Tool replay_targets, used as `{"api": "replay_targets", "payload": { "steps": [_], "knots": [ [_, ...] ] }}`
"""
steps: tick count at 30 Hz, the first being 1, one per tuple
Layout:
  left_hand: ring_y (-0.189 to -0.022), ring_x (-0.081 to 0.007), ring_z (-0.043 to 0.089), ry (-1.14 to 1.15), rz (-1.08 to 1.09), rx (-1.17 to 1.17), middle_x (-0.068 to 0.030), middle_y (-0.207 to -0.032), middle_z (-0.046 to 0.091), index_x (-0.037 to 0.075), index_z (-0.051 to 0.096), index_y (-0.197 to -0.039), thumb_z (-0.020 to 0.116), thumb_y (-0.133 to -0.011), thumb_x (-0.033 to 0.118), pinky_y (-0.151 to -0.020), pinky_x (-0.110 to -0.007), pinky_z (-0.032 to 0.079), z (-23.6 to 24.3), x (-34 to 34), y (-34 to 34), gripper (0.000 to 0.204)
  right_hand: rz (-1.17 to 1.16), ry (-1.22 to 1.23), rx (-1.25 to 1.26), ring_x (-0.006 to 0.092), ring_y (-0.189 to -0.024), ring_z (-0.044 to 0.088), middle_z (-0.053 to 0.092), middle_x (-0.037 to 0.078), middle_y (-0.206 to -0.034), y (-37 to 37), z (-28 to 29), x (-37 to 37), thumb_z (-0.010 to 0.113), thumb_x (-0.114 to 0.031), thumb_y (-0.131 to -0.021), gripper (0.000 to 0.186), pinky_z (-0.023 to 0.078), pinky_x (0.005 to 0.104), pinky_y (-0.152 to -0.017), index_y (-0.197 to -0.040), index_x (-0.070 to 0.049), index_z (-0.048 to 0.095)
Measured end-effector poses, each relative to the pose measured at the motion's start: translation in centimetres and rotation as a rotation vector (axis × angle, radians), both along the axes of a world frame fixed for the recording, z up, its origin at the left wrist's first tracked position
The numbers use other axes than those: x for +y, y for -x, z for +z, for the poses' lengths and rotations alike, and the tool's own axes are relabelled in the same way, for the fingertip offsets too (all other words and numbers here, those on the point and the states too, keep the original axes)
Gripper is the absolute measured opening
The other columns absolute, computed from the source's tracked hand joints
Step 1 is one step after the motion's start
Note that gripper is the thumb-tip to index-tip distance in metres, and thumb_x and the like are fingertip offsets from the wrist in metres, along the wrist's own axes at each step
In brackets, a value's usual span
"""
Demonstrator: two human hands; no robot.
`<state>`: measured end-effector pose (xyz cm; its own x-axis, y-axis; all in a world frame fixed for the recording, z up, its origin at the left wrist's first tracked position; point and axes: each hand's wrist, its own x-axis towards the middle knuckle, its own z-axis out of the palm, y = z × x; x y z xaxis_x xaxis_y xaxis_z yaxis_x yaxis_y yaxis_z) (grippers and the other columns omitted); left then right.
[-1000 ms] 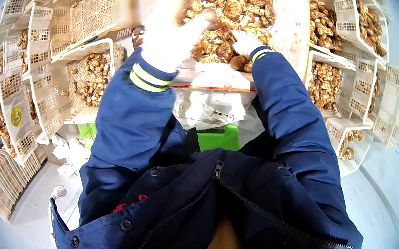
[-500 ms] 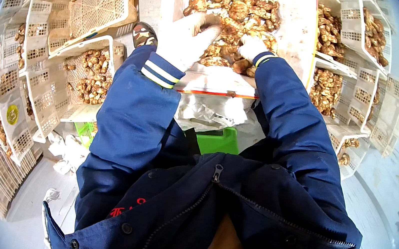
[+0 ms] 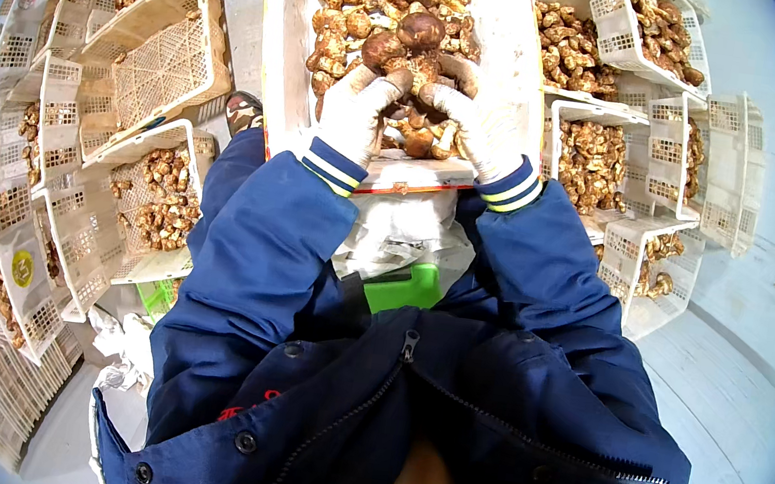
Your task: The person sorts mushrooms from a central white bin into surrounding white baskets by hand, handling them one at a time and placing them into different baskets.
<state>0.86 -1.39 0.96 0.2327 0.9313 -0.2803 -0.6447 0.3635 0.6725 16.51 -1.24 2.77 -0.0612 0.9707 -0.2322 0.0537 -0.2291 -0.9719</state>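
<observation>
Together, both gloved hands (image 3: 424,115) on mushrooms (image 3: 412,38)

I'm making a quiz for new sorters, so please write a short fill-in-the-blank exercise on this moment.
1. Both hands wear ____ gloves: left hand, right hand.
2. Together they hold a cluster of brown ____ over the big white crate.
3. The jacket sleeve is ____ with striped cuffs.
4. The small empty basket lies to the person's ____.

Missing words: white; mushrooms; blue; left
</observation>
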Motion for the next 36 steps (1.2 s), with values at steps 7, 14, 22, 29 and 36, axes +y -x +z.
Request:
{"api": "replay_targets", "payload": {
  "steps": [7,14,22,29,36],
  "knots": [
    [-0.066,-0.0081,0.059,0.051,-0.120,0.127,-0.0031,-0.088,0.064,0.003,0.061,-0.107,0.063,-0.082,0.011,-0.052,-0.018,0.044,-1.1,0.4,0.2,0.026,0.085,-0.045,0.017,0.0169,-0.093,0.059,0.063,0.011,-0.102,-0.7,-0.3,1.2,0.062,-0.020,-0.082,0.036,0.047,0.0286,-0.080,-0.110,0.003,0.058],
    [-0.064,-0.0106,0.059,0.131,-0.087,0.104,-0.0049,-0.082,0.064,0.001,0.063,-0.094,0.065,-0.080,0.013,-0.051,-0.021,0.045,-2.8,0.1,-0.1,0.018,0.028,-0.301,-0.325,0.0248,-0.083,0.059,0.063,0.014,-0.089,0.1,0.0,0.6,0.060,-0.019,-0.079,0.026,0.047,0.0335,-0.074,-0.096,0.000,0.062],
    [-0.079,-0.0203,0.061,0.147,-0.195,-0.097,-0.0107,-0.093,0.060,0.001,0.056,-0.099,0.060,-0.085,0.013,-0.067,-0.033,0.054,-3.7,0.8,0.1,0.019,-0.058,-0.101,0.119,0.0154,-0.084,0.057,0.063,0.008,-0.090,0.0,-3.5,1.4,0.057,-0.012,-0.080,0.025,0.046,0.0277,-0.074,-0.100,0.003,0.061],
    [-0.090,-0.0201,0.060,0.195,-0.225,-0.066,-0.0082,-0.100,0.058,0.000,0.051,-0.111,0.060,-0.085,0.009,-0.078,-0.039,0.055,-1.9,-0.1,-1.5,0.028,-0.097,-0.088,0.031,0.0126,-0.077,0.056,0.063,0.006,-0.086,0.1,-0.6,0.9,0.060,-0.008,-0.079,0.023,0.046,0.0265,-0.070,-0.100,0.001,0.061],
    [-0.083,-0.0227,0.063,0.249,-0.134,0.087,-0.0146,-0.095,0.060,-0.003,0.049,-0.108,0.057,-0.084,0.004,-0.066,-0.032,0.057,-3.3,-0.8,-0.6,0.026,0.068,-0.210,-0.420,0.0295,-0.090,0.059,0.063,0.018,-0.094,0.7,-4.7,1.1,0.064,-0.024,-0.078,0.039,0.045,0.0348,-0.080,-0.107,0.001,0.058]
  ]
}}
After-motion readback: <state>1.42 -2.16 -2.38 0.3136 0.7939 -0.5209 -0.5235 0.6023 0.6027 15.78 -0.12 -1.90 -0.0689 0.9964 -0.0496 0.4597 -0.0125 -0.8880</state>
